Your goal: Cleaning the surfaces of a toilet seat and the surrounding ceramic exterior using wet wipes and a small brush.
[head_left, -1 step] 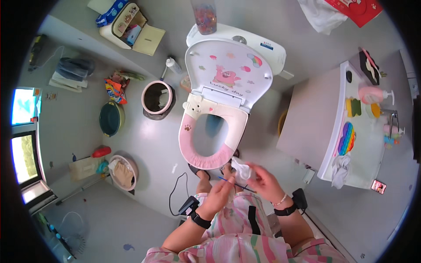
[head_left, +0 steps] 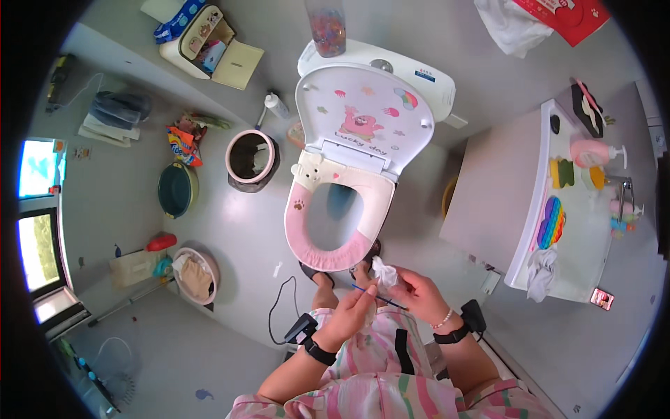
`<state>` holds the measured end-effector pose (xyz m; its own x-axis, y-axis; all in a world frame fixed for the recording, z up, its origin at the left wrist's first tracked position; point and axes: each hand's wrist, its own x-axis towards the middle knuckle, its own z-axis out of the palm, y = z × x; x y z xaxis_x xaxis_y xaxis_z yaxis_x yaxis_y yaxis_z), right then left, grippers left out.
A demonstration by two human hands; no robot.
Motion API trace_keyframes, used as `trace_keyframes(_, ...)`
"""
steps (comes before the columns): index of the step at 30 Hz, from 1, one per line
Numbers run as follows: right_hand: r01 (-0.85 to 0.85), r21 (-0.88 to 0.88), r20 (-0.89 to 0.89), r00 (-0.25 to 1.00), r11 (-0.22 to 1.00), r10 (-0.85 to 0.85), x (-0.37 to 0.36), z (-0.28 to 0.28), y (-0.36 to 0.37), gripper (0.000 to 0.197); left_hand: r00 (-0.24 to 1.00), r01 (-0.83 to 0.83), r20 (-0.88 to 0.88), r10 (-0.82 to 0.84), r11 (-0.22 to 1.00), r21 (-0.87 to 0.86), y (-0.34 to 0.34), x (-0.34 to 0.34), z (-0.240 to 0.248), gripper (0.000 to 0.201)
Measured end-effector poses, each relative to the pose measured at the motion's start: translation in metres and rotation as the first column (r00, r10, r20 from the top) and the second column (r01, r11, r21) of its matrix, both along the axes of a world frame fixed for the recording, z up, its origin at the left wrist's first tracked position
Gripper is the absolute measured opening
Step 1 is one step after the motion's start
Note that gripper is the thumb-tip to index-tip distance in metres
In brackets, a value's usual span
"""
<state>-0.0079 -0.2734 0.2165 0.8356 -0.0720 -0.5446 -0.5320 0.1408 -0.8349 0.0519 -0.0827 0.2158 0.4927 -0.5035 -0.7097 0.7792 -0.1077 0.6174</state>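
Observation:
My left hand [head_left: 349,313] pinches a thin dark-blue stick [head_left: 391,302], shaped like a slim paintbrush, that slants down to the right. Crumpled white tissue or cloth [head_left: 384,271] is gripped in my right hand [head_left: 421,297], just above the stick. Both hands are close together over my lap, near the front of the toilet seat. The seat wears a pink and white padded cover [head_left: 307,237]. Its lid [head_left: 370,94] is raised and carries pink cartoon stickers.
A pink-rimmed bin [head_left: 232,159] and a green bucket [head_left: 179,190] stand at the left, with a basin of clothes [head_left: 217,272] nearer. At right is a sink [head_left: 513,269] with bottles, sponges and a cloth. A black cable [head_left: 272,318] hangs by my left forearm.
The white tissue and my right hand have shifted slightly, and the tissue looks more bunched up. My left hand keeps hold of the stick.

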Motion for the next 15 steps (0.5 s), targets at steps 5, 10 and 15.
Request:
trace_keyframes(5,0.192,-0.146,-0.005,0.981,0.97,-0.195,0.02,-0.028,0.0,0.031,0.989,-0.076,0.122,0.087,0.992,-0.097,0.008,0.012,0.005,0.049)
trace_keyframes(10,0.601,-0.152,0.352,0.775,0.785,-0.525,0.097,-0.037,-0.047,0.028,0.927,-0.367,0.085,0.366,0.93,0.003,0.063,0.028,-0.012,0.048)
trace_keyframes(15,0.67,-0.511,0.594,0.728,0.538,-0.342,0.213,0.002,-0.081,0.028,0.868,-0.495,0.092,0.487,0.863,0.1,0.108,0.035,-0.016,0.045)
